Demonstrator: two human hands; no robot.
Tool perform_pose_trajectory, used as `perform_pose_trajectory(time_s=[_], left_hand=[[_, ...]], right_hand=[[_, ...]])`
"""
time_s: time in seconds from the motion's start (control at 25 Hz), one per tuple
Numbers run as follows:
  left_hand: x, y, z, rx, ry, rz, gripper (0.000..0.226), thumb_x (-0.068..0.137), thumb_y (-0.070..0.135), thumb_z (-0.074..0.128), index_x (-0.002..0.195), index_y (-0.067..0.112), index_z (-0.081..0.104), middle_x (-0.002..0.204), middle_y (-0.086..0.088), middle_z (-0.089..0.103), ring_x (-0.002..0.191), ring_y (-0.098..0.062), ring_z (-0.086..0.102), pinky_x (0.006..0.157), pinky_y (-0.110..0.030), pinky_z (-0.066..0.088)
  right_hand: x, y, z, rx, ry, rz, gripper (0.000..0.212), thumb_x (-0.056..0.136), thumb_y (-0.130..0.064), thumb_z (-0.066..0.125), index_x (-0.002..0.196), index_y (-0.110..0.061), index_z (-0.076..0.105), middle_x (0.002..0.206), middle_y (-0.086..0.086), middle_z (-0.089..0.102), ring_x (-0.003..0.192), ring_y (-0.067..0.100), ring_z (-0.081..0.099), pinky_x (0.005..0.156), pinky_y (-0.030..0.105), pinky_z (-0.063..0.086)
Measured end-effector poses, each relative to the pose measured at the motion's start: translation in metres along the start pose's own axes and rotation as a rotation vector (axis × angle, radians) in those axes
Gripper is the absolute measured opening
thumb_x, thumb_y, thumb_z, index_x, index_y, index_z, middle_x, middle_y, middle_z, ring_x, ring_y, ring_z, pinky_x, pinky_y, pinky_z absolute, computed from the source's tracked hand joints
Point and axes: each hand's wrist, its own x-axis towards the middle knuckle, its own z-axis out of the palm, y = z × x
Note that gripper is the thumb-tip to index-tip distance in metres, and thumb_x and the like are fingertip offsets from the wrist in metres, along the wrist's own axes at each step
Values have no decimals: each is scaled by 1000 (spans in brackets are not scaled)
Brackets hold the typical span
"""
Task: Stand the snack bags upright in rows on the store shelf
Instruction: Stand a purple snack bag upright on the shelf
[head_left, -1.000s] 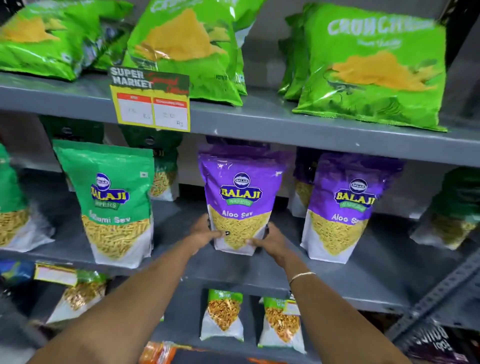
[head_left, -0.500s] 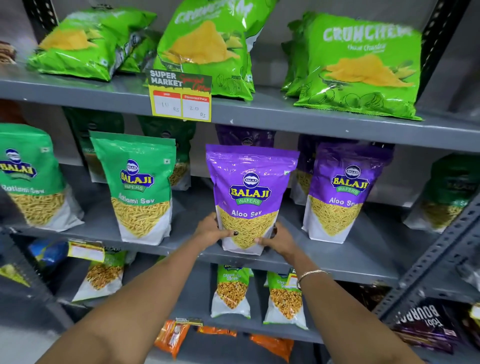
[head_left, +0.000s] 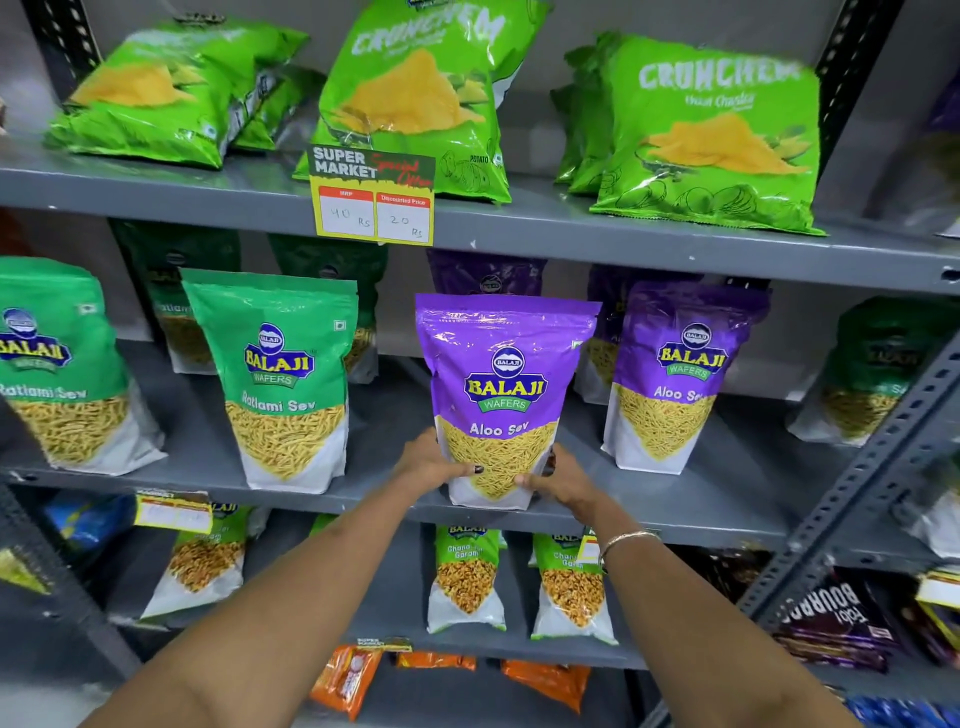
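A purple Aloo Sev bag (head_left: 501, 384) stands upright at the front edge of the grey middle shelf (head_left: 675, 512). My left hand (head_left: 431, 462) grips its lower left side and my right hand (head_left: 563, 480) grips its lower right side. Another purple Aloo Sev bag (head_left: 675, 374) stands upright just to its right, with more purple bags behind both. Two green Ratlami Sev bags (head_left: 285, 379) (head_left: 57, 364) stand upright to the left, with darker green bags behind them.
Light green Crunchem chip bags (head_left: 711, 135) lean on the top shelf above a yellow price tag (head_left: 374, 200). Small green snack bags (head_left: 465, 577) stand on the lower shelf, orange packets (head_left: 348, 680) below. A perforated steel upright (head_left: 857, 483) slants at right.
The purple bag held in both hands has come forward to the shelf's front edge and stands more upright. The view has tilted up and shifted slightly.
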Motion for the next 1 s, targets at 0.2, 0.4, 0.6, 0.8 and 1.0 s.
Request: perform_pose_trajectory(time_s=[0.2, 0.4, 0.6, 0.8, 1.0], left_hand=[[-9, 35, -8, 495, -526, -426, 50, 87, 46, 52, 106, 0, 53, 140, -17, 51, 122, -33, 55, 94, -42, 44], [-2, 77, 57, 484, -742, -412, 45, 88, 51, 45, 80, 7, 50, 108, -15, 62, 128, -30, 51, 103, -51, 39], [41, 125, 146, 51, -335, -35, 65, 82, 39, 62, 130, -1, 43, 138, -17, 49, 127, -32, 49, 96, -46, 47], [91, 133, 210, -369, -173, 72, 70, 52, 27, 82, 111, 4, 51, 122, -10, 59, 109, -23, 57, 89, -30, 52], [73, 133, 220, -310, 0, 46, 31, 69, -2, 76, 67, 15, 50, 66, 3, 59, 58, -3, 59, 53, -14, 43]], right_hand=[[-2, 5, -31, -168, 190, 29, 83, 69, -9, 78, 135, 4, 28, 127, 12, 46, 117, 24, 46, 103, 40, 40], [-1, 27, -120, -260, 453, 122, 83, 68, -19, 80, 132, 3, 33, 133, 23, 47, 122, 36, 47, 101, 41, 40], [21, 43, -207, -251, 556, 107, 85, 66, -21, 81, 134, 1, 34, 137, 25, 41, 129, 36, 40, 107, 39, 34], [56, 63, -239, -46, 247, 97, 83, 70, -11, 78, 137, 2, 30, 138, 11, 46, 128, 23, 45, 98, 27, 40], [55, 72, -242, 102, 148, 43, 55, 63, 3, 79, 106, -6, 45, 127, 19, 58, 113, 31, 57, 104, 50, 43]])
